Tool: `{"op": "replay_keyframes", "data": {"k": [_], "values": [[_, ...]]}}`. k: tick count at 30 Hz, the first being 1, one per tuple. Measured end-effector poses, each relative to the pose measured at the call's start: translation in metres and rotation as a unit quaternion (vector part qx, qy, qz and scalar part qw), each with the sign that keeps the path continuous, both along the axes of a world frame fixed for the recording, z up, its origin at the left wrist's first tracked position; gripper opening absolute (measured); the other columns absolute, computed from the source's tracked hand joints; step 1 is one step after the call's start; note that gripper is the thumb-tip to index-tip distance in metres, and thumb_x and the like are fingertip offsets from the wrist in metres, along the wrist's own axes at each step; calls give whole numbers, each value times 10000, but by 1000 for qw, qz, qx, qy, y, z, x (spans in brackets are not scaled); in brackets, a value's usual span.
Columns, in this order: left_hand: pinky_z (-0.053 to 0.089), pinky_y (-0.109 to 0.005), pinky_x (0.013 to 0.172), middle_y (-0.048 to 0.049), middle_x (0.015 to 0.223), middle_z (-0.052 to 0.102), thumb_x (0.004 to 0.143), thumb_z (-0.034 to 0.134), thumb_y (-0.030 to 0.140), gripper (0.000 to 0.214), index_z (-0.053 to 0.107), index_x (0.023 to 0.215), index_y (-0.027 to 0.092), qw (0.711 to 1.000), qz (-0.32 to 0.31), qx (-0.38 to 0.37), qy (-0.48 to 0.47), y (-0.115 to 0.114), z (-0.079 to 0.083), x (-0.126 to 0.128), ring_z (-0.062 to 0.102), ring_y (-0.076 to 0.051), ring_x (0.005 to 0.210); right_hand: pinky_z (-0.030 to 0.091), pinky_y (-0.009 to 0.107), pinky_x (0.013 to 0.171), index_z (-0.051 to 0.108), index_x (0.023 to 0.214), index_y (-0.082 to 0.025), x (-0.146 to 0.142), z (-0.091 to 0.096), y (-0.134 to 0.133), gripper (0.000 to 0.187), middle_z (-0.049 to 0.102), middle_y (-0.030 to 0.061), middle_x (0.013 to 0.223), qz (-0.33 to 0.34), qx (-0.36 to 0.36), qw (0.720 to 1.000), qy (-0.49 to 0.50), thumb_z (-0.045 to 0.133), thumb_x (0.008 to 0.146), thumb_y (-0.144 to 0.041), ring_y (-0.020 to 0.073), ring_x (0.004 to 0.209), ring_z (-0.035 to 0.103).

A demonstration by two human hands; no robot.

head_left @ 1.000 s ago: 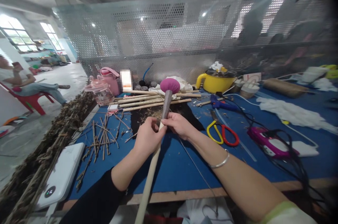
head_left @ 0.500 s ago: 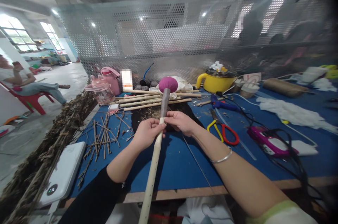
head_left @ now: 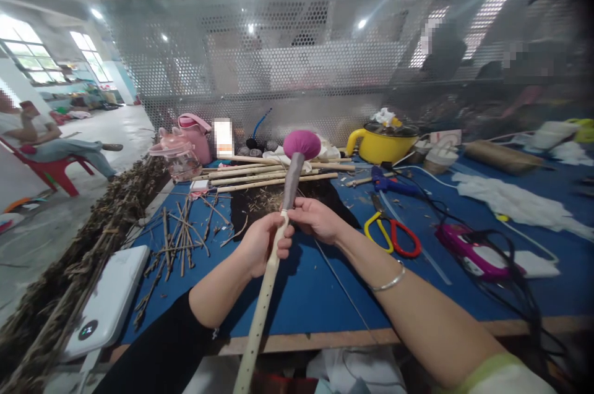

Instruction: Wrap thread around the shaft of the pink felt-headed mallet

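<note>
stick (head_left: 262,307) seems light and stiff, best gripped where left hand (head_left: 260,242) curls around it; just above, right hand (head_left: 319,221) pinches at lower end of gray wrapping (head_left: 292,184).

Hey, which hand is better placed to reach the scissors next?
Probably your right hand: it's nearer the scissors, with its fingertips by the gray-wrapped section, while your left hand grips the pale stick.

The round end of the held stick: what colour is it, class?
The round end is magenta-purple; it shows best in the head view.
</note>
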State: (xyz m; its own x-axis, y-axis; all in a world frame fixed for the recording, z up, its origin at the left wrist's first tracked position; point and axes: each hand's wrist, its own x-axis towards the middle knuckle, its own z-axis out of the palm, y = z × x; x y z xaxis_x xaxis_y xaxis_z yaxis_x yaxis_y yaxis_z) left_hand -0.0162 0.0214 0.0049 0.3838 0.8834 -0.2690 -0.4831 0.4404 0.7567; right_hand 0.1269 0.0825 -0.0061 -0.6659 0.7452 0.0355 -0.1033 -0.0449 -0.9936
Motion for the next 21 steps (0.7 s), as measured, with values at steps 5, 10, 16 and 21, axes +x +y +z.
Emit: {"op": "replay_keyframes", "data": {"k": [5, 10, 16, 21], "values": [[196, -120, 328, 45, 574, 423, 752, 475, 321, 158, 462, 793, 168, 998, 29, 37, 51, -6, 10, -3, 296, -22, 372, 108, 192, 352, 524, 962, -138, -2, 11, -9, 367, 374, -91, 483, -27, 31, 999, -5, 648, 709, -373, 24, 359, 197], [230, -133, 340, 39, 582, 444, 749, 493, 369, 196, 465, 755, 176, 977, 91, 108, 161, -13, 15, -5, 321, -31, 389, 225, 182, 421, 534, 794, -145, 1, 25, -9, 236, 415, -74, 504, -48, 92, 993, -52, 642, 725, -343, 39, 427, 314], [220, -144, 323, 42, 573, 443, 749, 473, 375, 191, 458, 754, 184, 976, 88, 70, 188, -15, 17, -4, 323, -39, 379, 342, 215, 526, 632, 751, -120, 8, 19, -14, 239, 554, 13, 630, -19, 96, 994, -54, 627, 735, -358, 86, 564, 461], [201, -145, 315, 47, 546, 438, 740, 488, 395, 210, 463, 746, 187, 978, 74, 25, 194, -15, 12, 1, 319, -36, 361, 115, 198, 358, 619, 753, -135, 12, 8, -22, 251, 312, -80, 406, -39, -66, 997, -4, 653, 697, -377, 32, 355, 195]]}}
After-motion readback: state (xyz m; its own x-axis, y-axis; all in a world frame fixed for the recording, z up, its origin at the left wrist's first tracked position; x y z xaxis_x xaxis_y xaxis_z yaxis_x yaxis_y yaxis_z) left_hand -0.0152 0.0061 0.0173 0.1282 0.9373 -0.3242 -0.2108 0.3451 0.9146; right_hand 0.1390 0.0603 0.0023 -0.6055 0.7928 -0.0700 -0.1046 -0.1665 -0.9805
